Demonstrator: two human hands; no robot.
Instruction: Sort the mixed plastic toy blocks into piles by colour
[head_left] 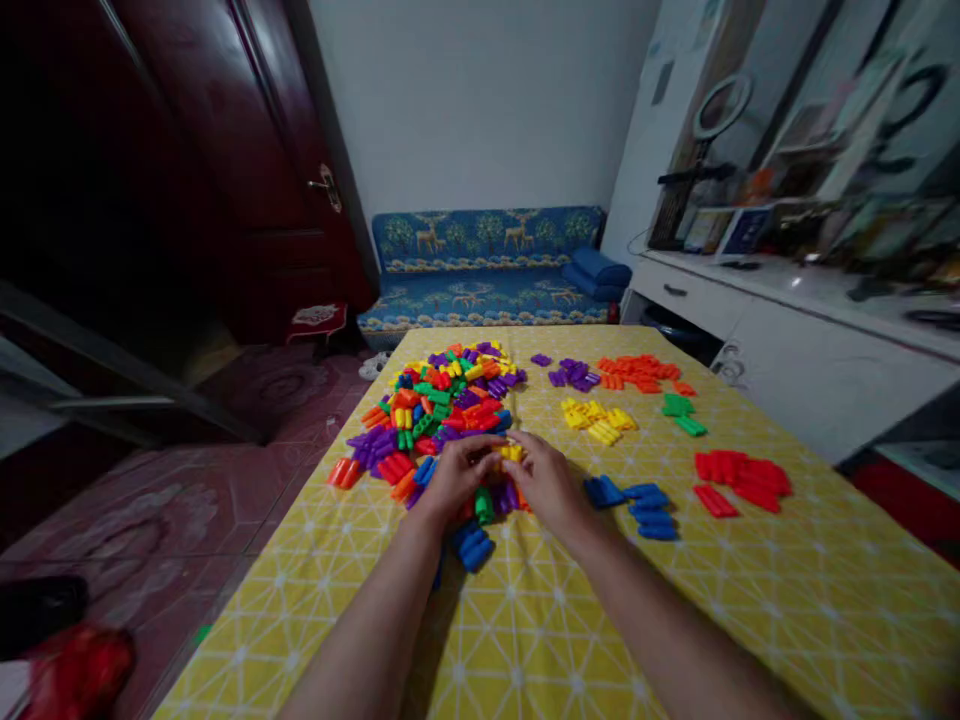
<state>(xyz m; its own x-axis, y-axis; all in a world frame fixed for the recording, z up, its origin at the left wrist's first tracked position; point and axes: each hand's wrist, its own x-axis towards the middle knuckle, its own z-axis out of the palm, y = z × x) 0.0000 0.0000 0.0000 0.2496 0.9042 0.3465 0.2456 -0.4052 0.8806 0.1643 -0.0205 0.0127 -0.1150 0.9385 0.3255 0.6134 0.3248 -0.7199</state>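
At the near edge of the mixed multicoloured pile of plastic blocks (pixel 439 397) on the yellow patterned table (pixel 525 640), the right hand (pixel 549 478) seems to grasp a small yellow plastic block (pixel 513 453), the left hand (pixel 459 472) curling its fingers alongside, grip unclear, apparently singling it out, the next move calling for a clean lift
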